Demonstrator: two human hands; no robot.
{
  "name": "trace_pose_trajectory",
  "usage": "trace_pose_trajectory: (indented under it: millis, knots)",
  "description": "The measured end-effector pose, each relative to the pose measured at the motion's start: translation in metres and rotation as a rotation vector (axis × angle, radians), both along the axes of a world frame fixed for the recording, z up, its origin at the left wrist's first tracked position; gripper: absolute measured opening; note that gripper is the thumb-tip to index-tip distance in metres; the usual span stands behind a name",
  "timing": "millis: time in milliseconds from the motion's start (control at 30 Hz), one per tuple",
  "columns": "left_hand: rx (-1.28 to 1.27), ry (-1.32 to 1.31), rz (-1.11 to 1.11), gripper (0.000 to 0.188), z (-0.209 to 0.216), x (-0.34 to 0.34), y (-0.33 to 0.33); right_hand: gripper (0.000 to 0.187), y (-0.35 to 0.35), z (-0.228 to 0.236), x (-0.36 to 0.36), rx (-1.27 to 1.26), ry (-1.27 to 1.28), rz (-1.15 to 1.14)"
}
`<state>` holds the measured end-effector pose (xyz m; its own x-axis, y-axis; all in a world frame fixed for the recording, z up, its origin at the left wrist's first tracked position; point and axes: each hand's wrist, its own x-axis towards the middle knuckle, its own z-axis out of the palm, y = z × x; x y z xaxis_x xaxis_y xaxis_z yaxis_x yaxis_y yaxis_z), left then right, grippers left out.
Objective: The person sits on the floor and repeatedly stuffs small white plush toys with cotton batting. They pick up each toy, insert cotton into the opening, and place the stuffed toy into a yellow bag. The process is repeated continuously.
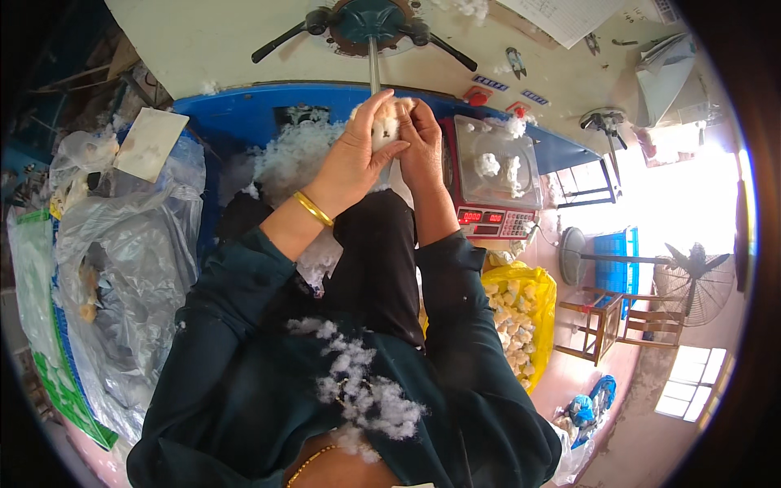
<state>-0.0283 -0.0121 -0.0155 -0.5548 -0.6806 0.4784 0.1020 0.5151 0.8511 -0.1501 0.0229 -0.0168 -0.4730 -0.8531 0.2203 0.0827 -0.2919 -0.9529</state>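
Both my hands are closed around a small cream-and-tan plush toy (386, 130), which shows dark marks on its front. My left hand (351, 154) grips it from the left, thumb across its lower part. From the other side my right hand (422, 150) holds it with bent fingers. A thin metal tube (373, 65) runs from a dark green machine head (370, 20) down to the toy's top; fingers and plush hide where they meet. White stuffing fluff (301, 154) is heaped beside my left wrist, and more fluff (370, 398) clings to my dark shirt.
Right of my hands stands a red weighing scale (482, 221) with a clear tray. Below it, a yellow bag (543, 301) holds many small plush pieces. Plastic bags (122, 244) fill the left side. Two black-handled levers (281, 42) flank the machine head. Red buttons (478, 98) line the table edge.
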Motion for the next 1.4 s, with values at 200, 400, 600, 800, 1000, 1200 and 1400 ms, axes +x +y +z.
trace_pose_trajectory:
  millis: [200, 400, 600, 800, 1000, 1200, 1400]
  knots:
    - [0.1, 0.007, -0.069, 0.067, 0.006, 0.03, -0.009, 0.037, 0.001, 0.005, 0.041, 0.032, 0.269, -0.263]
    - [-0.104, -0.02, -0.004, 0.064, 0.006, 0.016, 0.006, 0.042, 0.007, 0.01, 0.021, 0.033, 0.089, -0.124]
    - [0.041, -0.004, -0.081, 0.072, 0.009, 0.002, 0.012, 0.047, 0.027, 0.021, -0.016, 0.228, 0.134, 0.147]
    - [0.244, -0.038, -0.226, 0.07, 0.004, 0.05, -0.001, 0.071, 0.034, 0.016, 0.038, 0.175, 0.619, -0.004]
    - [-0.182, -0.098, -0.031, 0.062, 0.017, 0.028, 0.004, 0.066, 0.026, 0.036, 0.025, 0.226, 0.492, -0.059]
    - [0.107, -0.091, -0.073, 0.067, 0.022, 0.006, -0.01, 0.058, 0.005, 0.049, 0.005, 0.332, 0.304, 0.1]
    - [-0.039, -0.029, -0.023, 0.068, 0.004, 0.024, 0.012, 0.056, 0.031, 0.03, 0.027, 0.191, 0.463, 0.019]
